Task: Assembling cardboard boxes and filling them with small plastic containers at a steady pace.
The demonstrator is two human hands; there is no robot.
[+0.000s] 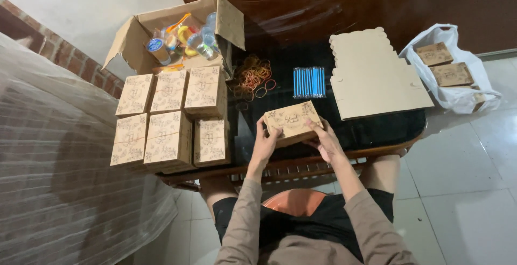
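Note:
A small brown cardboard box with a printed floral lid [291, 119] is held over the dark glass table [377, 127]. My left hand [264, 144] grips its left end and my right hand [325, 141] grips its right end. Both thumbs rest on the lid. To the left, several matching closed boxes [169, 117] stand stacked in rows on the table. Behind the held box lie a heap of rubber bands [254, 76] and a bundle of blue straws [309, 82].
An open carton [177, 33] of small cups and colourful items stands at the back left. A stack of flat unfolded box blanks [371, 76] lies at the right. A white plastic bag [455, 74] with more boxes sits on the tiled floor.

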